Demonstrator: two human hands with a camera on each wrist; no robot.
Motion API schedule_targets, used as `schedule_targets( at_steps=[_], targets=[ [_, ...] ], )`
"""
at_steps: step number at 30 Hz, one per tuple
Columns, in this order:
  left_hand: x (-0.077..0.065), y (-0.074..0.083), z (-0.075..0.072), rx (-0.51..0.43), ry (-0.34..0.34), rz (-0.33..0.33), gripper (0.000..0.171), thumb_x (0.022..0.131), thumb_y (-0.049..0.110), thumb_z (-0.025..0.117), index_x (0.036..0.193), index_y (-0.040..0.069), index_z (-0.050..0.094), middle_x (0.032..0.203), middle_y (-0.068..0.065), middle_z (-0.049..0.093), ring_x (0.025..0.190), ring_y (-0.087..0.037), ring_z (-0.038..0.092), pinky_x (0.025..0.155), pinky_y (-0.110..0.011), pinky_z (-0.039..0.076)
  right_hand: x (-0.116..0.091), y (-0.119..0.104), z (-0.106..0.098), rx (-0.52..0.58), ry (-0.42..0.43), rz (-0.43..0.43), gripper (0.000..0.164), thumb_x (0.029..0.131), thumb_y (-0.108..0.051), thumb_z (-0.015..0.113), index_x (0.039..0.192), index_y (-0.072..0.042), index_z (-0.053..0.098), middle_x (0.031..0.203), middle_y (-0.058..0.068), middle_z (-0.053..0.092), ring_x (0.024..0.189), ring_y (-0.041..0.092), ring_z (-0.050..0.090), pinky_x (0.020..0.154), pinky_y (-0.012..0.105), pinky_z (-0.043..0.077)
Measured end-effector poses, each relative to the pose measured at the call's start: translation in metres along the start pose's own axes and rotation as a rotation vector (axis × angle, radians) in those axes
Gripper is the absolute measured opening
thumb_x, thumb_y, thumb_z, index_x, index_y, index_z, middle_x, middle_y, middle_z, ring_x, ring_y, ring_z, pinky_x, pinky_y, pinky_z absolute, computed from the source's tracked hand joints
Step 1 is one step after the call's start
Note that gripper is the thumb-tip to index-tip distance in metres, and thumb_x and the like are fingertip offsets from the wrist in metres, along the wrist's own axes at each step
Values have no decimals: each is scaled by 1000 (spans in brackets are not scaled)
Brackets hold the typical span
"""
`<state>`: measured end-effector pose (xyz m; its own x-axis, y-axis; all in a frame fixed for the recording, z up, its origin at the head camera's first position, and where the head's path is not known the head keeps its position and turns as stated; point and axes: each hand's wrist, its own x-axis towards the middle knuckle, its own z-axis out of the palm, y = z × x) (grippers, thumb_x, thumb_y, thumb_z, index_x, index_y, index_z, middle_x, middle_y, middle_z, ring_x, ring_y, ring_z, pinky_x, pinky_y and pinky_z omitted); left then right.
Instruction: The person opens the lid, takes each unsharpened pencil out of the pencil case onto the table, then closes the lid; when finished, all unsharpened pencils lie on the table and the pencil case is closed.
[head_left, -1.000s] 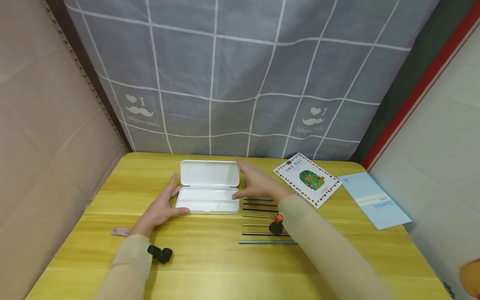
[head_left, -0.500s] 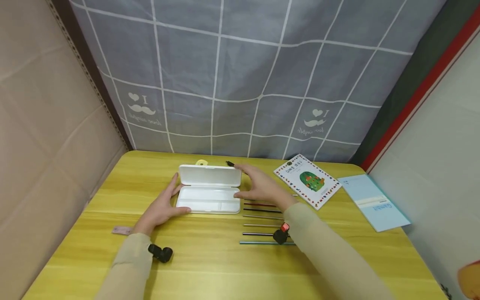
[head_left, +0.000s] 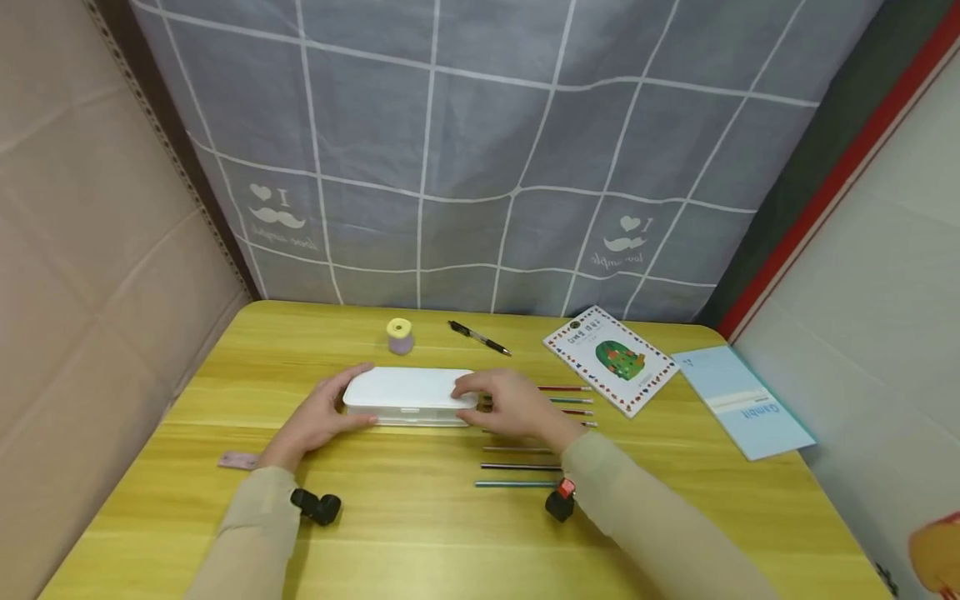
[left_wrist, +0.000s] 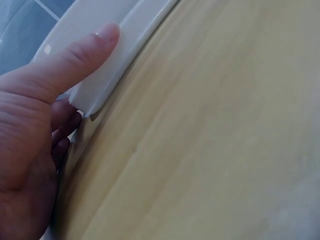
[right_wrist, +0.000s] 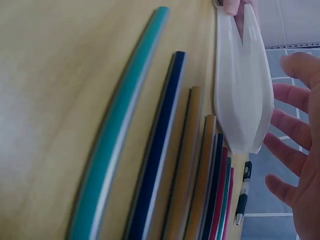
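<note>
A white pencil case (head_left: 408,387) lies on the table, its lid tilted down with a narrow gap left at the front. My left hand (head_left: 317,419) holds its left end, thumb along the front and fingers round the side, also seen in the left wrist view on the case (left_wrist: 132,37). Fingertips of my right hand (head_left: 513,407) touch the lid's right end. In the right wrist view those fingers spread along the outside of the lid (right_wrist: 260,85). Several pencils (right_wrist: 155,145) lie in a row beside the case, partly hidden by my right hand in the head view.
Behind the case stand a yellow-topped spool-like object (head_left: 400,336) and a black pen (head_left: 480,338). A white booklet (head_left: 611,360) and a light blue notebook (head_left: 742,402) lie at the right. A small pinkish strip (head_left: 237,460) is near my left wrist.
My right hand has swung the pencil case's lid forward and down from upright. The spool-like object and pen behind it have come into view. My left hand has stayed at the left end.
</note>
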<state>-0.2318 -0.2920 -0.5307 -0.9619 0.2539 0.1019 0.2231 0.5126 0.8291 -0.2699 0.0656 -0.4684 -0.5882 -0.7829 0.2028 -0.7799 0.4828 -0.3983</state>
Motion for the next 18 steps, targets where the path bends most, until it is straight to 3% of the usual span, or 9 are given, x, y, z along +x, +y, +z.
schedule_targets(
  at_steps=[6, 13, 18],
  targets=[
    [-1, -1, -2, 105, 3, -97, 92, 86, 43, 87, 162, 22, 40, 165, -21, 33, 149, -50, 23, 114, -77, 20, -4, -1, 8, -74, -30, -17, 30, 101, -35, 69, 127, -21, 76, 143, 3, 66, 135, 22, 59, 114, 44, 46],
    [0, 1, -2, 106, -15, -108, 79, 97, 46, 74, 163, 20, 39, 167, -19, 31, 151, -52, 20, 114, -77, 18, -5, -3, 10, -144, -45, -15, 29, 102, -31, 68, 127, -21, 77, 145, 3, 64, 136, 23, 59, 114, 46, 46],
    [0, 3, -1, 102, -11, -114, 79, 96, 47, 75, 162, 21, 40, 167, -19, 32, 151, -51, 20, 115, -77, 18, -7, -4, 11, -141, -23, -21, 27, 100, -25, 70, 126, -20, 78, 144, 5, 65, 134, 24, 60, 112, 46, 47]
  ],
)
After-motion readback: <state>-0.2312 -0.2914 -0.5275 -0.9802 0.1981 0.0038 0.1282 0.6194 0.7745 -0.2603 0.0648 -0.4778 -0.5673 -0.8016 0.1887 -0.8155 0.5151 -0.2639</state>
